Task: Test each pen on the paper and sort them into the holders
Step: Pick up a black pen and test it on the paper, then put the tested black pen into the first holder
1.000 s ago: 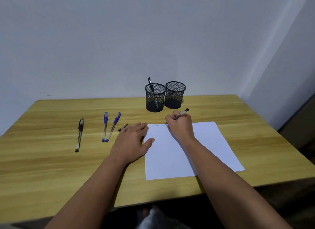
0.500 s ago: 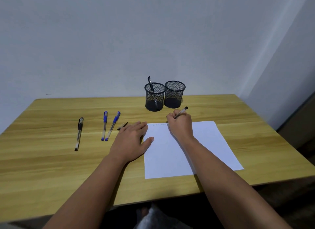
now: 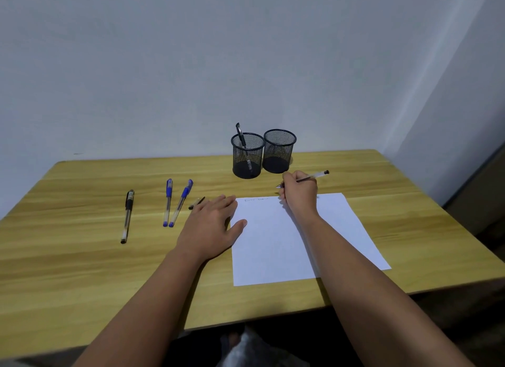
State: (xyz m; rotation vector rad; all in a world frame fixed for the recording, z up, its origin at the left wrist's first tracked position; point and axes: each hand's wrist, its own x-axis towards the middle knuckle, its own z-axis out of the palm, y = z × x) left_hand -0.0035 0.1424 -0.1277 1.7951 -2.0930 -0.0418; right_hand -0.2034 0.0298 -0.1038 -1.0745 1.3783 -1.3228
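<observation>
Black pen (image 3: 127, 215), two blue pens (image 3: 175, 202) lie untested at left. My left hand (image 3: 211, 226) flat, fingers spread, empty, pinning paper (image 3: 276, 246) edge. My right hand (image 3: 299, 193) grips tested pen (image 3: 314, 176) near holders (image 3: 263, 153). Risk: wrong holder chosen; faint scribbles misread.

A single wide-angle view from the person's head looks forward and down over the wooden desk (image 3: 82, 257), close enough that both forearms fill the foreground.
</observation>
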